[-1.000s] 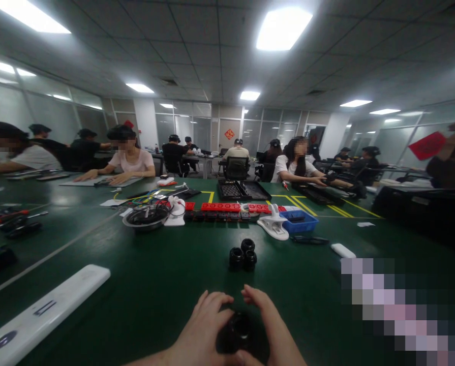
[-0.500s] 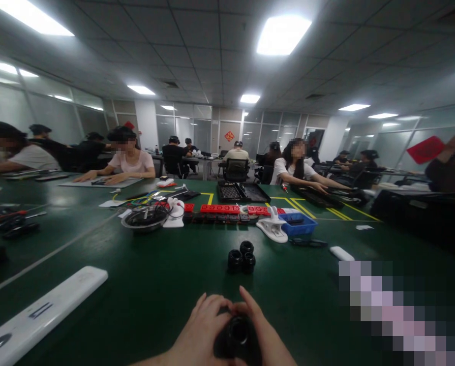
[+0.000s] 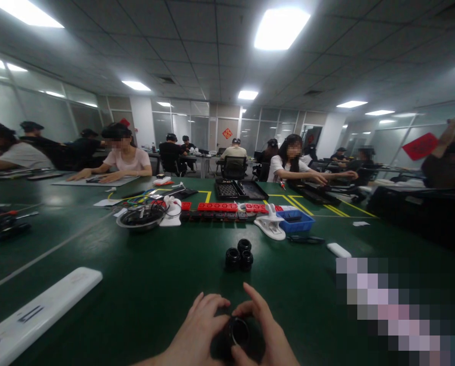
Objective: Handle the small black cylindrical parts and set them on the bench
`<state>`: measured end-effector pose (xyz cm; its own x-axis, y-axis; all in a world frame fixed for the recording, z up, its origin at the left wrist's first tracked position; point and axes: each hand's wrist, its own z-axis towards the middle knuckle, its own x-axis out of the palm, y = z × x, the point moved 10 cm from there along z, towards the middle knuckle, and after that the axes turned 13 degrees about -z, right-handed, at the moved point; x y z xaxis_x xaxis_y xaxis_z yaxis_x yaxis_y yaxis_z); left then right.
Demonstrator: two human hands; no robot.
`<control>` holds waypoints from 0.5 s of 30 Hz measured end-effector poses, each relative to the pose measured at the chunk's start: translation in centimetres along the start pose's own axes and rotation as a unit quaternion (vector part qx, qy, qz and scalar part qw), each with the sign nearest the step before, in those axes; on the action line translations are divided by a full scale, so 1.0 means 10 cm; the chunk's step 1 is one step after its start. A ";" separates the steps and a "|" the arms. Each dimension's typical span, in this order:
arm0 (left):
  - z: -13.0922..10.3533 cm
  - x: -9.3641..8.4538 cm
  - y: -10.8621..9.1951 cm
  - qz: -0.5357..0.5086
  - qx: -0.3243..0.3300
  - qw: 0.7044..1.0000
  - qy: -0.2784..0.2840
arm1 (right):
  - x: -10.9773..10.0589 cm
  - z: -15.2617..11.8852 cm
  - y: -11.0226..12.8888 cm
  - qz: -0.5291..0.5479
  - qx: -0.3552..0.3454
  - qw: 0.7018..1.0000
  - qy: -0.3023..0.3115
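Close to me at the lower centre is a black, hollow, round part (image 3: 238, 333), its round opening facing up towards me. My left hand (image 3: 200, 329) curves around its left side, with the thumb against it and the other fingers reaching forward. My right hand (image 3: 266, 330) grips the right side, thumb at the near rim and index finger raised. The lower part of the piece is dark and hard to make out. Just beyond my hands, several similar black round parts (image 3: 233, 259) stand clustered on the green tabletop (image 3: 154, 274).
A long white case (image 3: 59, 305) lies at the left. Further back are a metal bowl (image 3: 139, 218), red strips (image 3: 217, 207), a white clip-like stand (image 3: 270, 223) and a blue bin (image 3: 296, 222). A small white object (image 3: 338, 250) lies right. Other people sit across the table.
My right hand's fingers have spread and lifted off the far side, showing more of the black part's rim. The view has shifted slightly. A co-worker at the right has raised their hands.
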<state>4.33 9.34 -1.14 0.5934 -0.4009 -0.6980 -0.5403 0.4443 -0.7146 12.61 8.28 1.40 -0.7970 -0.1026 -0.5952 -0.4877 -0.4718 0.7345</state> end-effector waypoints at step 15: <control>-0.02 0.01 -0.07 0.022 -0.001 1.000 -0.011 | 0.03 -0.02 0.00 -0.045 0.040 0.998 0.031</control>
<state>4.65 8.86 -0.70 0.5817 -0.3642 -0.7273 -0.5666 0.4602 -0.6835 12.43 8.07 1.15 -0.7264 -0.1176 -0.6771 -0.5856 -0.4098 0.6994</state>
